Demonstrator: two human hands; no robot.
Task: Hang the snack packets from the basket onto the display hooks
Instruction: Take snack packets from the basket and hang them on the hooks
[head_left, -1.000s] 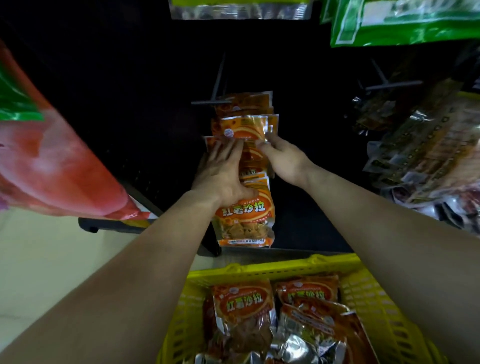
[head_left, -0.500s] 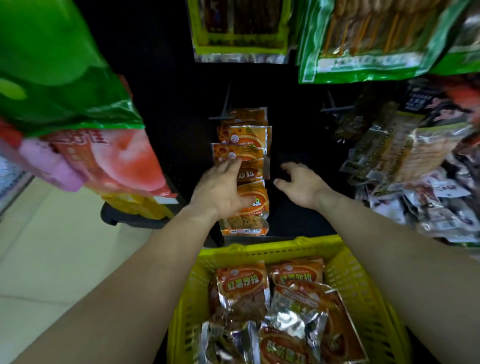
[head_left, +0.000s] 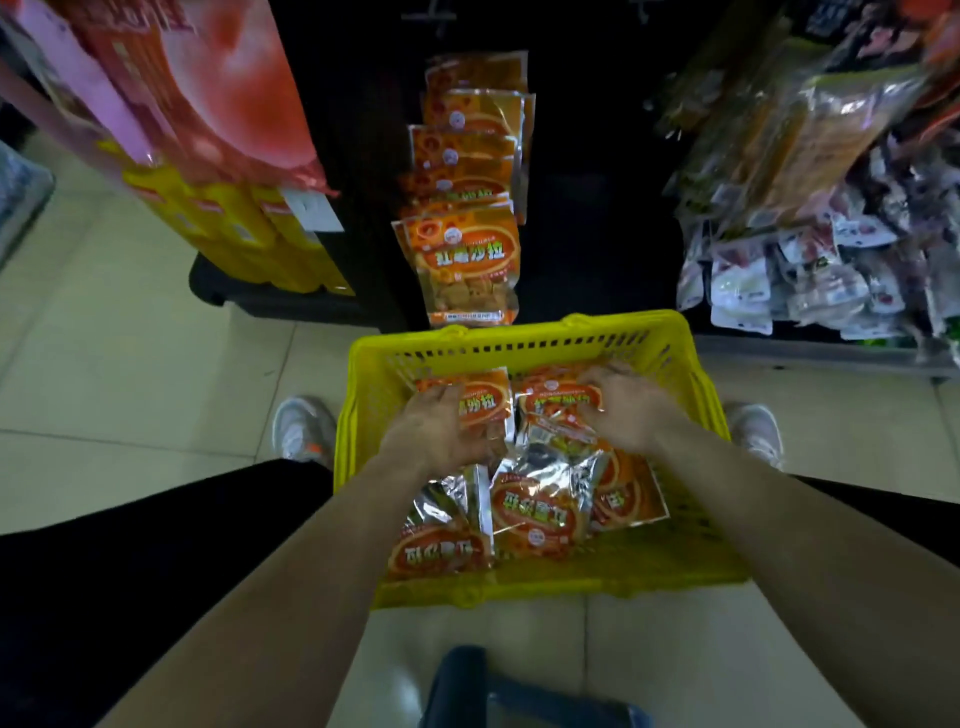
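Ok, down on the floor (head_left: 156, 389) sits the yellow basket (head_left: 358, 415), with packets piled loose inside. Our left hand (head_left: 436, 426) lies on the top-left packet (head_left: 485, 404), fingers curved over it. We can't tell if we have a real pinch yet. The hung packets (head_left: 493, 260) are just past the far rim, so the carry is short. The top-right packet (head_left: 558, 397) is under our right hand (head_left: 623, 410), fingers bent onto the foil, grip equally unclear. Our take: lift one packet per hand and pinch near the top edge, not the belly, so it threads onto the hook cleanly. The foil looks slick and the packets overlap, so we peel straight up and check nothing drags along. Print faces out, like the front hung one.
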